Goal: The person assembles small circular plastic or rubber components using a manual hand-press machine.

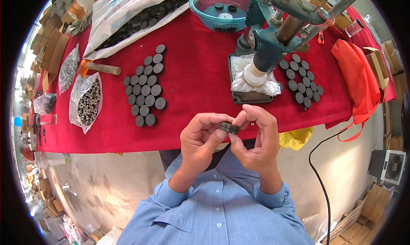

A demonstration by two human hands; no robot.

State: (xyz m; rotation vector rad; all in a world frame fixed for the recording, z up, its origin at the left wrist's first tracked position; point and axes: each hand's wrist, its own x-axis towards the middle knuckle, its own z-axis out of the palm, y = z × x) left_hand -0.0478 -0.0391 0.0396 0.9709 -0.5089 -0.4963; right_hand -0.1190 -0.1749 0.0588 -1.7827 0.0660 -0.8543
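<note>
A small round black disc (pixel 229 128), with a groove around its side, is held between both hands just off the table's near edge. My left hand (pixel 200 140) pinches it from the left with thumb and forefinger. On its other side, the thumb and fingers of my right hand (pixel 257 142) grip the same disc. Beyond the hands stands a green hand press (pixel 267 52), its white-wrapped ram tip resting over a plastic-covered base (pixel 252 98). Several black discs (pixel 145 90) lie grouped on the red cloth to the left, and another group of discs (pixel 301 88) lies right of the press.
A white sack (pixel 115 20) of black parts lies at the far left. Near it are a hammer (pixel 102 68) and a clear bag of small metal parts (pixel 87 104). A teal basin (pixel 218 25) stands at the back. A red bag (pixel 356 80) hangs over the right edge; a black cable (pixel 318 172) runs below.
</note>
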